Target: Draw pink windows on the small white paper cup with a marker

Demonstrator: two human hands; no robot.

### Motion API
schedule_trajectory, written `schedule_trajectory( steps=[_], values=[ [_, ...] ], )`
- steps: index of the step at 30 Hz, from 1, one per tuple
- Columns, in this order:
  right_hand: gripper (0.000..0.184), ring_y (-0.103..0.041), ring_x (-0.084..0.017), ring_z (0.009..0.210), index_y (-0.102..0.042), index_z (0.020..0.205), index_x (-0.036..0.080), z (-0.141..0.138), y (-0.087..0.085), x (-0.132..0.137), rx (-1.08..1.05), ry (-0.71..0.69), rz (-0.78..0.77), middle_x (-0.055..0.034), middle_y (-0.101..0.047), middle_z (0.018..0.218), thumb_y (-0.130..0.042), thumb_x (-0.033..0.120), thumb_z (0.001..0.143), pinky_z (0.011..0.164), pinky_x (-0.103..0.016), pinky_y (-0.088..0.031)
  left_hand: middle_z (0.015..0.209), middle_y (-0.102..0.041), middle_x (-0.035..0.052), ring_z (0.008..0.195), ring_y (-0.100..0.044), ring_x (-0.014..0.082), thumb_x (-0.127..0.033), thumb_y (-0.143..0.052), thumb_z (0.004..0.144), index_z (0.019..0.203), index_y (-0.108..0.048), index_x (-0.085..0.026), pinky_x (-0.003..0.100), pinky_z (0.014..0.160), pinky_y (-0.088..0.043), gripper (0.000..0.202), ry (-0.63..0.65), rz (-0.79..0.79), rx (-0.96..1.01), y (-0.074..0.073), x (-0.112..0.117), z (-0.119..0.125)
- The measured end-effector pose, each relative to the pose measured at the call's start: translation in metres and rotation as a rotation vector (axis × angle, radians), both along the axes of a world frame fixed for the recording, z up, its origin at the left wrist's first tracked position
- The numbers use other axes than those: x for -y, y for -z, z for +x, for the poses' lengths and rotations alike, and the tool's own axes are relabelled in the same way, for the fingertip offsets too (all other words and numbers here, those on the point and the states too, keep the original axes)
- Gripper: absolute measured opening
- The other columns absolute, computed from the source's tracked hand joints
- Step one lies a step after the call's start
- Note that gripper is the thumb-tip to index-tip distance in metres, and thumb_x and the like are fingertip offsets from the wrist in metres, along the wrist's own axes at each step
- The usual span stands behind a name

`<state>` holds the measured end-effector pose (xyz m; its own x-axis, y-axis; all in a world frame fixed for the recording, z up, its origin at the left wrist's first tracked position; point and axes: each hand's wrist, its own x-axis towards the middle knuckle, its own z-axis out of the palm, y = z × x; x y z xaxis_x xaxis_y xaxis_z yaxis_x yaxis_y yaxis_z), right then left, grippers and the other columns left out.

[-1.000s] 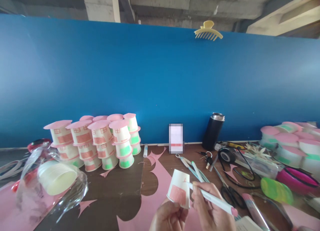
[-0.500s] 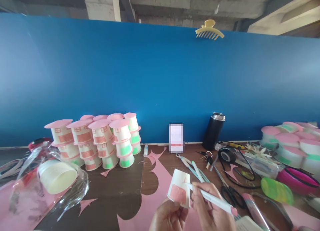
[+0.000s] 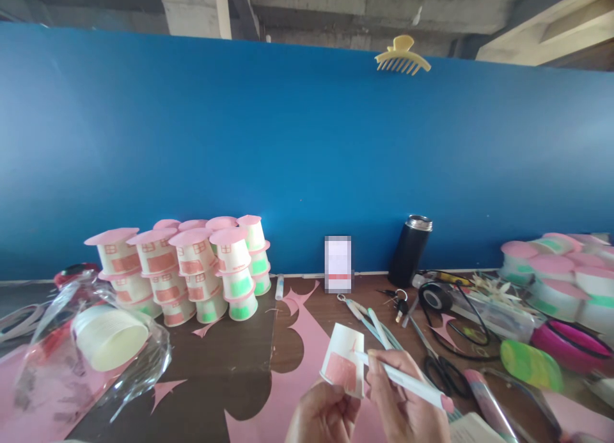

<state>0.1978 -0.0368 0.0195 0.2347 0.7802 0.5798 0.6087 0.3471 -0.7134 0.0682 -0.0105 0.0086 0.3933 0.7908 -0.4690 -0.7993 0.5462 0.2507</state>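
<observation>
A blue partition (image 3: 307, 142) stands behind the desk (image 3: 230, 360). Stacked paper cups (image 3: 194, 254) occupy eight o'clock of the view; a scalloped pink sheet (image 3: 283, 401) spreads towards six. Near half past five, the left hand (image 3: 323, 412) has its grip clamped on the lower end of a tilted white cup (image 3: 342, 365); the right hand (image 3: 407, 412), towards five, is closed around a marker (image 3: 417, 387), its tip at the cup's wall beside a thin red line.

Along the back edge of the surface (image 3: 215, 373), we see stacked cups (image 3: 194, 277) left, a bottle (image 3: 409, 254) right of centre, more cups (image 3: 559, 296) farther right; before them, bagged cups (image 3: 112, 337) left, the held cup (image 3: 344, 363) over a paper sheet (image 3: 283, 392), scissors (image 3: 447, 374) right.
</observation>
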Motion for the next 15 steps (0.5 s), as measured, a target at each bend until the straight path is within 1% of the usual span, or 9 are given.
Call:
schedule_trajectory(
  steps=[4,7,10,15],
  values=[
    [0.014,-0.068,-0.015,0.064,-0.059,0.094,0.023,0.0003,0.0002,-0.0006,0.027,0.005,0.009,-0.0015,-0.065,0.072,-0.049,0.033,0.095,0.06,-0.02,-0.054,0.068,-0.071,0.0082,0.067,-0.067,0.0182,0.003,-0.06,0.068,0.062,-0.066,-0.011,0.031,0.08,-0.05,0.016,-0.003,-0.001,-0.027,-0.001,0.0004,0.0],
    [0.014,-0.068,-0.015,0.065,-0.059,0.095,0.023,0.0006,0.0004,-0.001,0.034,0.005,0.017,-0.0012,-0.065,0.072,-0.049,0.032,0.095,0.061,-0.02,-0.055,0.067,-0.072,0.0084,0.068,-0.068,0.0184,0.003,-0.059,0.07,0.06,-0.065,-0.011,0.031,0.078,-0.052,0.018,-0.003,0.014,0.014,0.0007,0.0002,-0.0005],
    [0.013,-0.068,-0.015,0.066,-0.059,0.095,0.023,0.0006,-0.0003,-0.0009,0.035,-0.002,0.016,-0.0012,-0.065,0.072,-0.049,0.031,0.095,0.06,-0.019,-0.054,0.068,-0.073,0.0091,0.069,-0.069,0.0186,0.003,-0.057,0.072,0.063,-0.067,-0.011,0.03,0.075,-0.053,0.019,0.009,0.024,0.051,0.0036,-0.0006,-0.0013],
    [0.014,-0.068,-0.015,0.066,-0.06,0.095,0.022,-0.0001,-0.0012,-0.0008,0.04,-0.005,0.023,-0.003,-0.066,0.074,-0.05,0.031,0.095,0.059,-0.02,-0.055,0.071,-0.075,0.0093,0.068,-0.069,0.0175,0.003,-0.062,0.069,0.065,-0.068,-0.01,0.028,0.073,-0.053,0.014,0.028,0.035,0.044,0.0086,-0.0011,-0.0016]
  ],
)
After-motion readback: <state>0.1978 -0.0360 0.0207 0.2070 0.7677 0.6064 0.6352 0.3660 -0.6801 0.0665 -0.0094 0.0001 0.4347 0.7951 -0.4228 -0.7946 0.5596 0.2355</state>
